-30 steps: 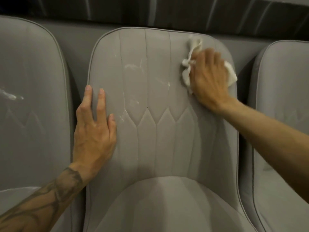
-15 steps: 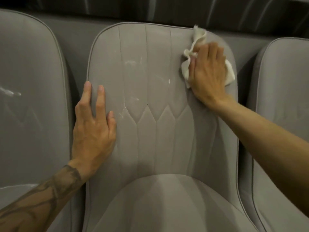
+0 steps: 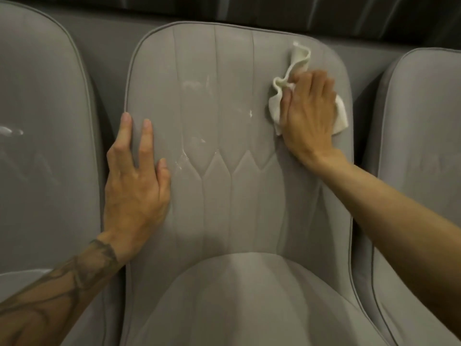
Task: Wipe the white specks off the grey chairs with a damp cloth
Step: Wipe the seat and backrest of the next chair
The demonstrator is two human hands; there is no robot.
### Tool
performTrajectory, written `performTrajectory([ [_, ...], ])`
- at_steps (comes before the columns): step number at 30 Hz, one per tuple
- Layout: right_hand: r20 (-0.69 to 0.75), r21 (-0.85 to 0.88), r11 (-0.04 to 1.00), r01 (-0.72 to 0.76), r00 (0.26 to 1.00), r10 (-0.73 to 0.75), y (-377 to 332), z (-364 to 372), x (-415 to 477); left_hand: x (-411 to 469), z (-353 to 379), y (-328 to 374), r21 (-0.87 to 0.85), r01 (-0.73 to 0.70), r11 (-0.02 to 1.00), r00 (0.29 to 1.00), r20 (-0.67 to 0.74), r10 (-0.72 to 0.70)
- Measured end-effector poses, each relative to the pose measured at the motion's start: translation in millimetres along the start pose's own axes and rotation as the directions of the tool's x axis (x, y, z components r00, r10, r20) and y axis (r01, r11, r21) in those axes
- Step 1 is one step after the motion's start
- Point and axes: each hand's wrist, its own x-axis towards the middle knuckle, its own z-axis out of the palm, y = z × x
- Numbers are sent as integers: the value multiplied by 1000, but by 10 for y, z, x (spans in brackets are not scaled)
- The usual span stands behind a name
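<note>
A grey padded chair (image 3: 224,208) fills the middle of the head view, its quilted backrest facing me. White specks (image 3: 250,113) and smears (image 3: 180,164) dot the backrest's centre and lower left. My right hand (image 3: 308,113) lies flat with straight fingers on a crumpled white cloth (image 3: 279,106), pressing it against the backrest's upper right. My left hand (image 3: 136,181) rests flat on the backrest's left edge, fingers straight and pointing up, holding nothing.
Another grey chair (image 3: 42,146) stands close on the left with a white smear (image 3: 7,131) on its backrest. A third grey chair (image 3: 424,146) stands close on the right. A dark slatted wall (image 3: 249,8) runs behind all three.
My right hand slid the cloth up along the backrest's right side and then back down a little. My left hand has stayed in place on the left edge.
</note>
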Motion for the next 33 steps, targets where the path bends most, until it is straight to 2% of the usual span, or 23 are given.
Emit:
performTrajectory([
  [2,-40,-24,998,-57,998,56,-71,60,-120,-1,6,-2,-3,-5,1000,1000,-1,5],
  [4,53,-12,998,57,997,-57,-148,58,-646,-1,5,-2,-4,-6,1000,1000,-3,6],
  [7,283,83,954,288,911,-300,-156,-54,-1376,2,-11,8,-2,-5,1000,1000,4,5],
  [9,276,111,940,322,899,-340,-112,-53,-1283,10,-26,26,-5,5,1000,1000,12,-5],
  [12,122,58,988,141,981,-148,-122,66,-833,12,-36,36,-7,6,1000,1000,9,-6],
  [14,69,55,998,8,998,-12,-183,113,-793,22,-34,23,-15,4,1000,1000,8,-4],
  [16,102,58,997,43,994,-49,-249,124,-1128,29,-38,21,-18,1,1000,1000,8,-1],
  [20,193,150,954,260,939,-286,-216,42,-1561,26,-54,40,-14,5,1000,1000,9,-5],
  [22,176,111,968,225,954,-242,-173,87,-1372,30,-68,57,-24,3,1000,1000,14,-3],
  [25,96,51,998,24,995,-28,-218,172,-1184,29,-65,45,-19,-3,1000,1000,1,3],
  [26,104,65,998,27,994,-34,-255,167,-1293,28,-59,46,-21,-4,1000,1000,1,4],
  [28,172,118,972,202,960,-220,-291,131,-1699,34,-53,48,-20,0,1000,1000,-2,0],
  [30,271,161,920,358,880,-390,-249,43,-2003,27,-51,44,-17,6,1000,1000,-3,-6],
  [32,307,170,901,399,847,-433,-176,45,-1946,22,-56,40,-20,5,1000,1000,-7,-5],
  [33,289,164,908,386,861,-418,-161,72,-1800,27,-57,44,-26,1,1000,1000,-10,-1],
])
